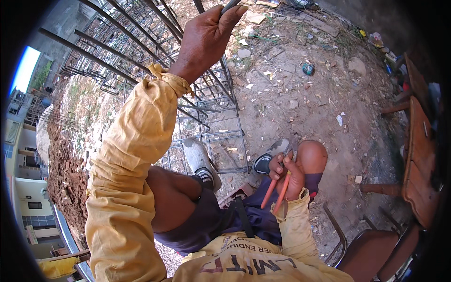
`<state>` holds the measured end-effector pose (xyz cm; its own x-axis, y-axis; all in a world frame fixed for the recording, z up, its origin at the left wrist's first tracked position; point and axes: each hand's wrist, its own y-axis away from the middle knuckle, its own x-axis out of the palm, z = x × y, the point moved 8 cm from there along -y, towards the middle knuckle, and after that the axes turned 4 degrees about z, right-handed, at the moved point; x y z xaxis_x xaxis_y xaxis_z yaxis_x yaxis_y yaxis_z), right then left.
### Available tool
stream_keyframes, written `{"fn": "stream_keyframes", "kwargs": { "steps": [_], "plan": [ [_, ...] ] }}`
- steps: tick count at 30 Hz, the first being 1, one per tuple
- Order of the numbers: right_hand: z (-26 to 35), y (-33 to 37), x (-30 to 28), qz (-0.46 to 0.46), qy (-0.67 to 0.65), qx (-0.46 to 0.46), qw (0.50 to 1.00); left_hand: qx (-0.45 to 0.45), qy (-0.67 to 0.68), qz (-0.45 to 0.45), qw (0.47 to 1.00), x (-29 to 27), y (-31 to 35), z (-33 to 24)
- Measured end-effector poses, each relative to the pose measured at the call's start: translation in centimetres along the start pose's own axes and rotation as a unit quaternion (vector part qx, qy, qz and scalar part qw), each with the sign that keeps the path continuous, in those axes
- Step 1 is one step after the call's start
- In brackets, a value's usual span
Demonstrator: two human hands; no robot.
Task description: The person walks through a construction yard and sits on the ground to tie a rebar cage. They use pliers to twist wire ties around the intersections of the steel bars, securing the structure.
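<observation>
My left hand [205,43] is raised at the top of the view, its fingers wrapped round a dark steel rod [230,5] that shows beyond the thumb. Below and left of it stretches a rebar cage [242,136] of long bars and tied square links, reaching down to my feet. Close to my right knee, my right hand [295,182] grips red-handled pincers [283,189]. Their metal jaws point up and away from me, while the two handles slant down toward my lap, slightly apart.
On the right are a brown wooden table [418,160] and, nearer, a brown metal-framed chair [369,254]. Stones and litter lie over the dirt ground [324,98], with a small green round object [307,69]. Reddish soil [66,188] is heaped at the left, before pale buildings.
</observation>
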<state>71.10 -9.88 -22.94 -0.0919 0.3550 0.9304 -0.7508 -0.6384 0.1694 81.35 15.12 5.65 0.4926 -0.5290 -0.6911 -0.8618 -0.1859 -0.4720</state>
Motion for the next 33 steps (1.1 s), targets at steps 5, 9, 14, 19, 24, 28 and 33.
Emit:
{"fn": "stream_keyframes", "kwargs": {
  "steps": [5, 9, 14, 19, 24, 28, 33],
  "plan": [
    [0.0, -0.3, -0.7, -0.035, 0.015, 0.011, 0.999, 0.068, 0.082, 0.008, 0.994, 4.2, 1.4, 3.2],
    [0.4, -0.5, 0.1, -0.054, 0.034, -0.004, 0.998, 0.054, 0.113, 0.035, 0.992, 5.7, 2.4, 4.9],
    [0.3, -0.8, 0.0, -0.074, 0.067, -0.008, 0.995, 0.006, 0.199, 0.041, 0.979, 7.1, 3.8, 7.6],
    [-0.2, -1.3, 0.2, -0.087, 0.097, -0.005, 0.991, 0.033, 0.224, 0.027, 0.974, 7.7, 4.8, 8.6],
    [-1.0, -1.8, 0.5, -0.089, 0.108, -0.001, 0.99, 0.073, 0.186, 0.049, 0.979, 9.1, 5.2, 6.3],
    [-1.5, -1.9, 0.3, -0.1, 0.113, 0.001, 0.989, 0.121, 0.12, 0.098, 0.98, 9.5, 5.5, 2.9],
    [-2.1, -2.3, 0.8, -0.093, 0.122, 0.01, 0.988, 0.169, 0.126, 0.126, 0.969, 11.7, 5.6, 1.7]
  ]
}}
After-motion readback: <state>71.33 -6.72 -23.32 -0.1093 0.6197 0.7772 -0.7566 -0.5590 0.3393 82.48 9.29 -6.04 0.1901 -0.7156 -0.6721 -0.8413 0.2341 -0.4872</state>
